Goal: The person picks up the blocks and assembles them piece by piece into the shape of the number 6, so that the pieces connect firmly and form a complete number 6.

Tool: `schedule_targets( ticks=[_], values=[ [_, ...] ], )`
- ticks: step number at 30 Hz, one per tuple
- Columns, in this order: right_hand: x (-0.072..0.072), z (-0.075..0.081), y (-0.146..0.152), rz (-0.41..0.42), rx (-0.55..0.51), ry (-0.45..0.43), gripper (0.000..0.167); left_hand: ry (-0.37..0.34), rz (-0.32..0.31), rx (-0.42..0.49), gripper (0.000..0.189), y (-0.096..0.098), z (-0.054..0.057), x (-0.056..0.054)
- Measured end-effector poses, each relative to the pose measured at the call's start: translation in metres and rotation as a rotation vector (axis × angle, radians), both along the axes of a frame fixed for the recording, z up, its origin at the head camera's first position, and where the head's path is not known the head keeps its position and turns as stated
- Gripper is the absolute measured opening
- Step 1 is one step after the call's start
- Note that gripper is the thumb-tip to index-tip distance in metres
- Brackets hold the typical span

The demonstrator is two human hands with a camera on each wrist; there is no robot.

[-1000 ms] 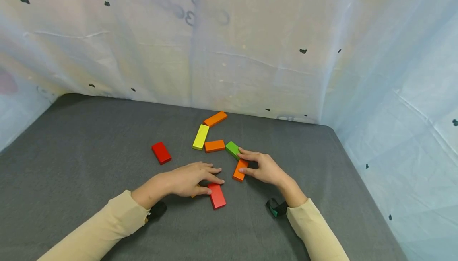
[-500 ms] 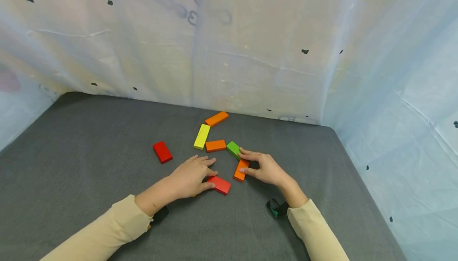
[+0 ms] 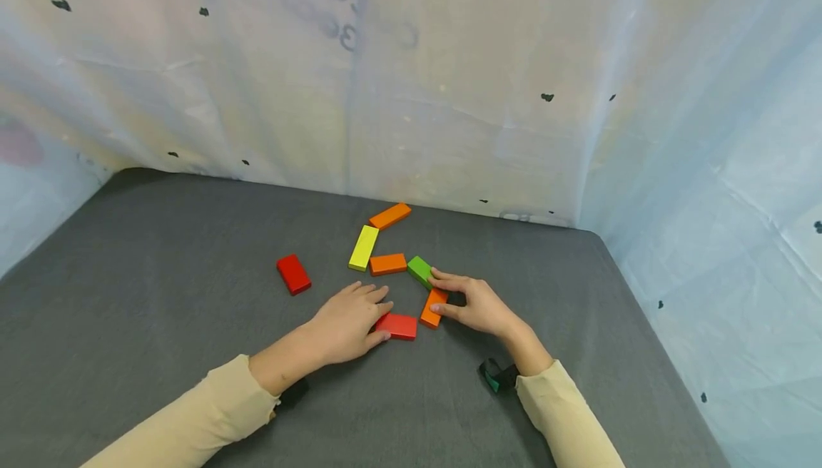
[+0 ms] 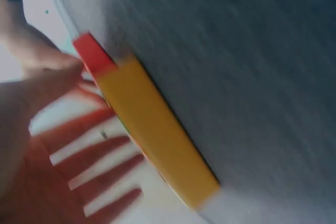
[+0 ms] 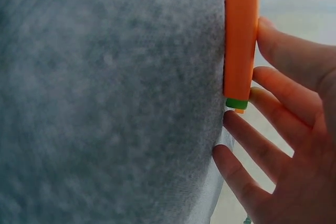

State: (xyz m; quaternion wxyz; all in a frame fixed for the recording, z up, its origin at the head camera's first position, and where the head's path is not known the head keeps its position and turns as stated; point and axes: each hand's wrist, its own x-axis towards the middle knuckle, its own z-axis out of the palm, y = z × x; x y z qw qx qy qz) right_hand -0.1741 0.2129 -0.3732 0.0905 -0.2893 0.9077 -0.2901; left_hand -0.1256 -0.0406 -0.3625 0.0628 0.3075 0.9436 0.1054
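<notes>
In the head view my left hand pinches the left end of a red block between thumb and index finger, its other fingers spread. The block lies flat, pointing across towards an orange block. My right hand rests its thumb on that orange block and its fingertips by the green block, fingers loosely extended. A yellow-orange block stands close to the camera in the left wrist view; the left hand hides it in the head view.
Behind the hands a chain of blocks continues: an orange block, a yellow block and another orange block. A separate red block lies left. Translucent sheeting borders the grey table at the back and sides.
My left hand has moved slightly away from me and turned the red block from lengthwise to crosswise, its free end nearer the orange block. The right hand has stayed in place.
</notes>
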Motion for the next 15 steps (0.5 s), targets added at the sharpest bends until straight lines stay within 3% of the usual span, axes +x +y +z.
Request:
schedule_targets(
  ticks=[8,11,15],
  values=[
    [0.002,-0.001,0.001,-0.007,0.004,-0.004,0.052,-0.069,-0.27,0.097,0.05,-0.021,-0.001,-0.002],
    [0.001,0.0,0.0,-0.004,0.006,-0.005,0.052,-0.091,-0.31,0.116,0.053,-0.021,0.0,-0.004],
    [0.0,-0.001,0.0,0.002,-0.004,-0.008,0.052,-0.11,-0.317,0.127,0.054,-0.019,0.001,-0.006]
  ],
)
